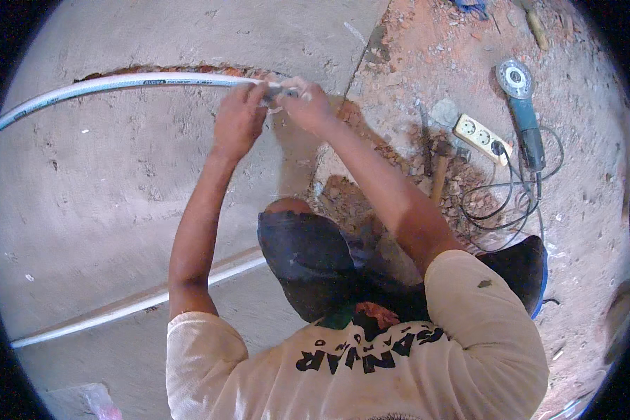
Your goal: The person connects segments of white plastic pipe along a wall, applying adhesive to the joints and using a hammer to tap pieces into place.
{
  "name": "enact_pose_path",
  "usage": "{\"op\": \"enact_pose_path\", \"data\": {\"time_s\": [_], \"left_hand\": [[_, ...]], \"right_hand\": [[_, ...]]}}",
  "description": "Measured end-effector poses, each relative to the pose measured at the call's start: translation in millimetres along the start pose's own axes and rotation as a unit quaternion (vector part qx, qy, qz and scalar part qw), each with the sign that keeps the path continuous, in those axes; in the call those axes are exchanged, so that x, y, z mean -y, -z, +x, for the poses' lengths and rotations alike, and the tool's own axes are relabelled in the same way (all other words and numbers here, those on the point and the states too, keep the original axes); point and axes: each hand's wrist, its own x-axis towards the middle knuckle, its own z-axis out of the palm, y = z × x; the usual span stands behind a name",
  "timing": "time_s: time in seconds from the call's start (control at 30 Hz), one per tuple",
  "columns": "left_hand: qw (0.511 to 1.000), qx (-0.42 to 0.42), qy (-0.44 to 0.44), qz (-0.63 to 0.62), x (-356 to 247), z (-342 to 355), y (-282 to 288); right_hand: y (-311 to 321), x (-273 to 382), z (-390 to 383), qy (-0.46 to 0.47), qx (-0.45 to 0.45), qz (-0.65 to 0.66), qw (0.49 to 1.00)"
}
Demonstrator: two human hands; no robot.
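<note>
1. Nearest to my camera is the person's pale shirt [266, 385] with dark lettering, and just beyond it the dark legwear [304, 255] over a bent knee
2. Ahead of that I see both bare forearms reaching out to a white pipe [119, 83] with a blue stripe, which curves from the left rim along a broken reddish groove [168, 68] in the grey plastered surface [133, 168]
3. I read the left grip [241, 117] as clamped on the pipe near its right end
4. I see the right grip [306, 106] just beside it, fingers drawn together on a small grey piece [278, 92]; how that piece sits against the pipe I cannot tell
5. Off to the right I have brick rubble [350, 199], a wooden-handled hammer [439, 175], a cream power strip [481, 138] with a plug in it, and a teal angle grinder [525, 122] beside its looped black cord [486, 220]
</note>
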Motion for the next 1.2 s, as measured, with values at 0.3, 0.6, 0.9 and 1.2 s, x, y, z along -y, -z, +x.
{"op": "enact_pose_path", "data": {"time_s": [0.3, 0.6, 0.9, 1.2], "left_hand": [[0.982, 0.006, -0.024, 0.190, 41, 19, 10], [0.976, -0.007, -0.056, 0.208, 51, 29, 2], [0.979, 0.005, -0.074, 0.189, 53, 27, -4], [0.978, 0.032, -0.059, 0.199, 57, 18, -12]], "right_hand": [[2, -15, 61, -0.105, 0.042, 0.274, 0.955], [-21, -49, 86, 0.046, -0.057, 0.163, 0.984], [-21, -47, 73, 0.101, -0.076, 0.012, 0.992], [-25, -51, 75, 0.146, -0.047, -0.053, 0.987]]}}
